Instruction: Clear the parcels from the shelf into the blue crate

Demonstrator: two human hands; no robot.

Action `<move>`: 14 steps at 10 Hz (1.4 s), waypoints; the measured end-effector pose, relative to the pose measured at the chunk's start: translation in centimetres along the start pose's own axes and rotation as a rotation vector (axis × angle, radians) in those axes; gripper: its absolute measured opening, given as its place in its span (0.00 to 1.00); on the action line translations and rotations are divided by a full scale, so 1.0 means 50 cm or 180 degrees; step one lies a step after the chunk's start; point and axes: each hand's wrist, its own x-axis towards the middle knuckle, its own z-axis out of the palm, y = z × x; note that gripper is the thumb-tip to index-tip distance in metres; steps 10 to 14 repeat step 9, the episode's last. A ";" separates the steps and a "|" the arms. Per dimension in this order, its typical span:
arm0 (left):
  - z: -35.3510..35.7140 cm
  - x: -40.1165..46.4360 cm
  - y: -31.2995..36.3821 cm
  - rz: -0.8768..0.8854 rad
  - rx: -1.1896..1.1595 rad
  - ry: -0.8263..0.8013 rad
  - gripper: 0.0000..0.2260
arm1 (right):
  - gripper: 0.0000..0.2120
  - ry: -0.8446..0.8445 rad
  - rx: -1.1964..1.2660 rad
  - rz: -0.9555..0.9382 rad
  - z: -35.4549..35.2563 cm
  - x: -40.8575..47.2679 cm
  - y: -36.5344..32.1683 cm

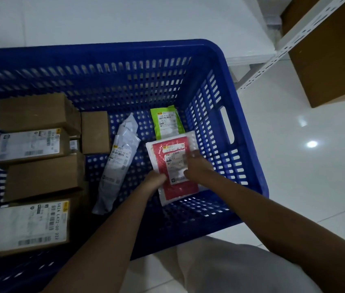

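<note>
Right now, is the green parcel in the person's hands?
No, both hands hold the red parcel; the green parcel lies beyond it.

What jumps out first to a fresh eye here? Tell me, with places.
The blue crate fills most of the view, on the white floor. Inside it at right, both hands, left hand and right hand, hold a red parcel low over the bottom, with a green parcel just beyond. Brown boxes are stacked along its left side.

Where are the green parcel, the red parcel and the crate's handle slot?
green parcel [166, 121]: head view, on its white label.
red parcel [174, 163]: head view, on its label.
handle slot [227, 125]: head view, right wall opening.
</note>
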 end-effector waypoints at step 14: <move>-0.026 -0.123 0.048 0.0338 0.0427 0.0212 0.10 | 0.23 -0.0327 -0.0081 -0.0305 -0.068 -0.097 0.015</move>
